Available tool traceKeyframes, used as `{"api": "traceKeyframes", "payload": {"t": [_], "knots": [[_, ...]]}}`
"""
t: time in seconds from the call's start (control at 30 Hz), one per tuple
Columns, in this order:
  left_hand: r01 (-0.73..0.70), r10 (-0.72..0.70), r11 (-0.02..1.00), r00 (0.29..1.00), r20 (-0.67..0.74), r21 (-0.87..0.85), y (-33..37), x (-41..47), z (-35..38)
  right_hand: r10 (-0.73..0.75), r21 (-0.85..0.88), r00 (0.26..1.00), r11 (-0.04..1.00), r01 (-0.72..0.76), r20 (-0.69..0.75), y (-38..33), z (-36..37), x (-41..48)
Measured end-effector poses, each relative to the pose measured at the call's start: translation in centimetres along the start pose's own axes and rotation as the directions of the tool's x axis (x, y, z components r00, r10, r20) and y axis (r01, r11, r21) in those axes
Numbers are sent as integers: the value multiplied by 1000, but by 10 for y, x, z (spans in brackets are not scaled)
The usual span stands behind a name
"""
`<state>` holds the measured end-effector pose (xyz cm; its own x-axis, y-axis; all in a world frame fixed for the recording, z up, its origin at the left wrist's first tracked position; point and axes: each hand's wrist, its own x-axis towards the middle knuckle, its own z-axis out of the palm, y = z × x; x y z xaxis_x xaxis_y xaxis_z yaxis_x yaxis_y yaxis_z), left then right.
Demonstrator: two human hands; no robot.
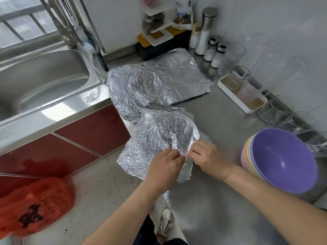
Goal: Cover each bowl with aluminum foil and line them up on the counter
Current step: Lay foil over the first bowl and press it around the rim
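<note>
The only marking of any size is on the crumpled orange-red plastic bag (35, 206) at the lower left. Large black brush-style characters are printed on its side, but they are too blurred to read. The glossy printed packet (184, 13) standing against the back wall has coloured print, with lettering too small to make out. Nothing else shows legible text.

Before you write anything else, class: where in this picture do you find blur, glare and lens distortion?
Head view: the bag at lower left is smeared by motion blur; glare whitens the sink rim; the wide lens bows the window bars and tilts the walls; the foil at centre is sharp.
</note>
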<state>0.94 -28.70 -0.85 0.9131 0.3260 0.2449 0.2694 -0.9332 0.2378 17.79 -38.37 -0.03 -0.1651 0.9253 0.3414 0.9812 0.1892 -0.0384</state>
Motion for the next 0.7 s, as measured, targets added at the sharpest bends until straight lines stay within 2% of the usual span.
{"api": "traceKeyframes", "payload": {"t": [0.13,0.3,0.4,0.5,0.57,0.7], "knots": [[86,-85,996,996,27,-28,17,12,-5,60,-11,998,998,-60,27,9,-5,1],[116,-115,988,993,20,-103,13,17,-17,236,59,969,969,-240,76,11,-22,-5],[171,-164,985,973,162,-30,-2,24,-27,315,88,938,940,-329,141,2,-24,-4],[186,-187,982,917,353,38,-16,21,-28,354,55,891,922,-384,284,-4,-18,0],[182,-189,982,900,394,55,-23,14,-27,366,51,863,912,-407,347,-5,-15,-1],[182,-186,982,898,399,50,-26,4,-29,371,48,850,908,-417,373,-6,-14,-4]]}}
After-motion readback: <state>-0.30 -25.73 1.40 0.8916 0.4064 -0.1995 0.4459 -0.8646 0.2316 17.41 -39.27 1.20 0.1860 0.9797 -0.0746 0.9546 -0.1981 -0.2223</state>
